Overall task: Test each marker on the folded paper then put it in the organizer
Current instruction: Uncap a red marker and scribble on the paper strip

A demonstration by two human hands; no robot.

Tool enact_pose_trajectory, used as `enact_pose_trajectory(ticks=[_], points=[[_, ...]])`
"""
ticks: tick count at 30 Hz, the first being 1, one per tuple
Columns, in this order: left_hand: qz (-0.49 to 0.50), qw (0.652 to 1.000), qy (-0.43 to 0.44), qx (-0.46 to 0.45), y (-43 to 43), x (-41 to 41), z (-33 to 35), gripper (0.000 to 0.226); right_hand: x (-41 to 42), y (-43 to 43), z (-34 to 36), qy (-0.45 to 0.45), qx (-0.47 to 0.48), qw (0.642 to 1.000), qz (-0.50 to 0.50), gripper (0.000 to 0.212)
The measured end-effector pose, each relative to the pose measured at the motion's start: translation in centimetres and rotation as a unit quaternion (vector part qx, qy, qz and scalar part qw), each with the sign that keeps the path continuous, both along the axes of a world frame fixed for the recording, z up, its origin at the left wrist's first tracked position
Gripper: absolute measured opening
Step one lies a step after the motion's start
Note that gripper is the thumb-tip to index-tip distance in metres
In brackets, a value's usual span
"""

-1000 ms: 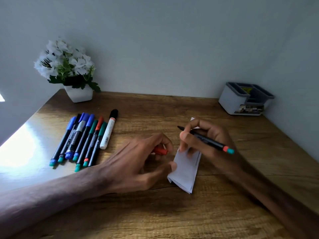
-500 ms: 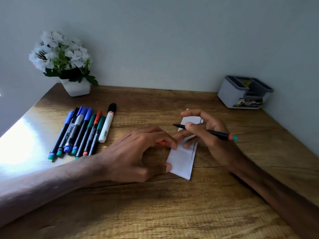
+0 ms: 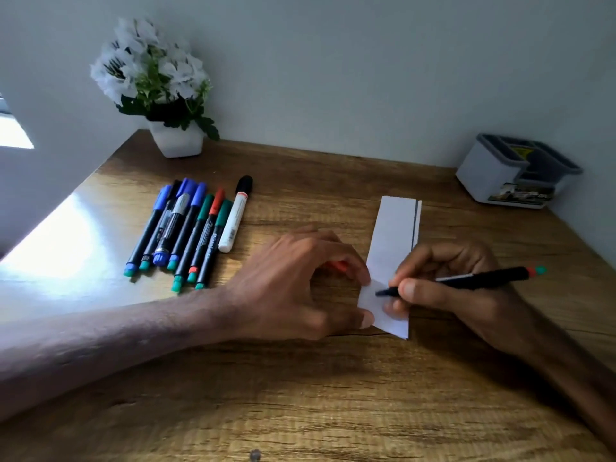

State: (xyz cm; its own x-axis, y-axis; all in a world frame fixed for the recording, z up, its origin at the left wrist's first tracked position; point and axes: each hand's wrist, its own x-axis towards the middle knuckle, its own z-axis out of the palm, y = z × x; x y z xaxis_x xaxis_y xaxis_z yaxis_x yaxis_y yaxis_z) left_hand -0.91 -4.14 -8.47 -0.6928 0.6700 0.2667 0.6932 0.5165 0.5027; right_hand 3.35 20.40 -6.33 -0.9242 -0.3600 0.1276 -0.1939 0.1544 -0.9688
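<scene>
A folded white paper (image 3: 395,235) lies flat on the wooden desk. My right hand (image 3: 446,281) grips a black marker (image 3: 480,279) with a red and teal end, its tip touching the paper's lower part. My left hand (image 3: 293,281) holds a red cap (image 3: 340,266) in curled fingers, and its thumb and a fingertip press the paper's left edge. Several capped markers (image 3: 190,228), blue, green, red and a white one, lie in a row at the left. The grey organizer (image 3: 510,175) stands at the far right by the wall.
A white pot of white flowers (image 3: 156,85) stands at the back left corner. Walls close the desk (image 3: 300,395) at the back and on the right. Bright glare falls on the desk's left edge.
The paper went from lifted and tilted to flat on the desk. My right hand brought the marker down, and its tip now touches the paper near the bottom.
</scene>
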Motion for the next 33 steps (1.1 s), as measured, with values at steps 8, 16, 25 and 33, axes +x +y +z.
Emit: enact_pose_trajectory(ticks=[8,16,25,33], points=[[-0.046,0.997,-0.012,-0.059,-0.1,-1.4,0.4,0.07,-0.2,0.4,-0.4,0.004,0.024,0.999,0.043,0.008],[-0.038,0.992,0.084,-0.089,0.3,-1.3,0.2,0.067,0.2,-0.4,0.3,0.046,0.062,0.997,-0.004,0.017],[-0.037,0.991,0.088,-0.091,0.4,-1.1,-0.3,0.073,-0.8,-1.1,-0.9,0.091,0.051,0.994,0.031,0.002],[-0.052,0.991,0.083,-0.095,0.2,-1.2,-0.4,0.075,-0.8,-1.4,-1.4,0.147,0.083,0.984,0.05,0.015]])
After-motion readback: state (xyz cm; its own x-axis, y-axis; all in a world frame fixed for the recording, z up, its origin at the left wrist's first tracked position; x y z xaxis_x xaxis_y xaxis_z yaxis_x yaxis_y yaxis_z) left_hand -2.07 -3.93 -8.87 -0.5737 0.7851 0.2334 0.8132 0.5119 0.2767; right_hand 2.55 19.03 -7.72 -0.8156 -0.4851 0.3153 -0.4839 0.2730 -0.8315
